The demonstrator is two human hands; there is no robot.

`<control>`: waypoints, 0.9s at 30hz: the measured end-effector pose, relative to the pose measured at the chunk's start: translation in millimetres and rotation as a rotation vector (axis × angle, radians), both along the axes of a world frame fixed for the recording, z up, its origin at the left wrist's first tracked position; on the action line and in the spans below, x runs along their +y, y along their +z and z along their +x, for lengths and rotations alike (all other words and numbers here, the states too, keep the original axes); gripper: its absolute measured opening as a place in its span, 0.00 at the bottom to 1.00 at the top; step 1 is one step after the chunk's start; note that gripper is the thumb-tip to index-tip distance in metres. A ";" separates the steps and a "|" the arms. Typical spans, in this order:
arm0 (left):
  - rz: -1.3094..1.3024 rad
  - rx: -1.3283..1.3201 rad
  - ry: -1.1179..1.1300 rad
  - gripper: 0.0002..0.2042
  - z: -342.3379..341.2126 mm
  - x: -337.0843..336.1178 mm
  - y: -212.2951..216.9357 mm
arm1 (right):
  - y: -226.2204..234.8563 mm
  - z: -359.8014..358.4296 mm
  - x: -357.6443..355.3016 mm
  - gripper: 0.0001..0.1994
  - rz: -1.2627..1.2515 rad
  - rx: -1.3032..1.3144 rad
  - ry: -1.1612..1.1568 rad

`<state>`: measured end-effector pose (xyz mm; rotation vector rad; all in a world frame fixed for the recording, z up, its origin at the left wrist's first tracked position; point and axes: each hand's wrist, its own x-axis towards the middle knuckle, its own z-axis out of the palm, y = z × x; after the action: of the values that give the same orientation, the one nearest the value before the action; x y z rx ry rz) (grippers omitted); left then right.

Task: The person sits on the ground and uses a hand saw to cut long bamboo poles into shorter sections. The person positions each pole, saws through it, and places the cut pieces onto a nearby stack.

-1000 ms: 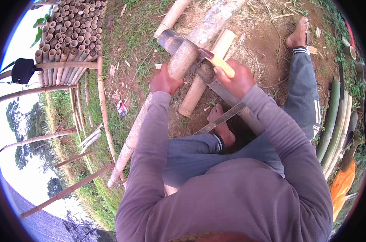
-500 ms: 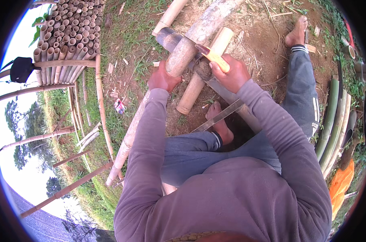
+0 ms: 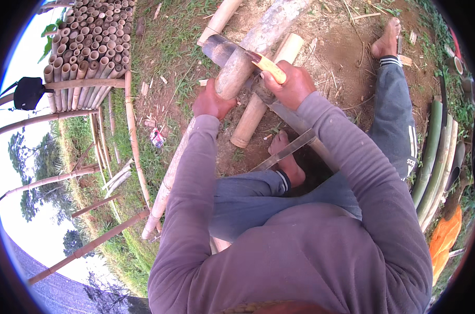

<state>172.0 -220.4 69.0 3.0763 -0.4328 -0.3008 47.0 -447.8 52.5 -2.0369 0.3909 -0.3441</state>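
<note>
My left hand (image 3: 214,101) is closed around the near end of a thick, pale bamboo pole (image 3: 266,34), which slants away up the picture. Beside that pole, my right hand (image 3: 290,83) grips a tool with a light wooden handle (image 3: 271,68) and a dark end. The dark end points away to the left, against the pole's side; its blade cannot be made out. Under the thick pole lie a shorter bamboo piece (image 3: 248,123) and a darker, crossing bamboo length (image 3: 217,51). A flat metal strip (image 3: 287,150) runs below my right forearm.
My bare feet rest on soil strewn with chips and sawdust. Another bamboo pole (image 3: 168,178) lies by my left forearm. Cut bamboo tubes (image 3: 93,44) are stacked at far left near a black bag (image 3: 28,93). Green poles (image 3: 430,152) and an orange cloth (image 3: 445,235) lie at right.
My right hand has moved slightly away from me and to the left, taking the wooden-handled tool with it. My left hand keeps its hold on the bamboo pole.
</note>
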 end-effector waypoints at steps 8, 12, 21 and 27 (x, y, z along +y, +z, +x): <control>-0.018 0.007 0.032 0.50 1.5 19.1 -13.9 | 15.1 -202.4 -28.6 0.14 -0.131 -0.159 0.094; -0.027 -0.005 0.005 0.48 -1.3 -3.8 -2.8 | -18.8 -27.4 -17.7 0.18 -0.014 -0.057 0.049; -0.030 -0.017 0.010 0.49 0.9 24.4 -19.3 | 16.5 -184.4 -31.3 0.12 0.006 -0.047 0.102; 0.002 0.018 0.017 0.50 3.5 5.7 -11.8 | -19.4 -45.6 -12.8 0.16 -0.019 -0.082 0.010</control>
<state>175.5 -214.7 57.3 3.0753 -0.4057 -0.3290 1.4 -460.6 33.1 -2.0358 0.3279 -0.4249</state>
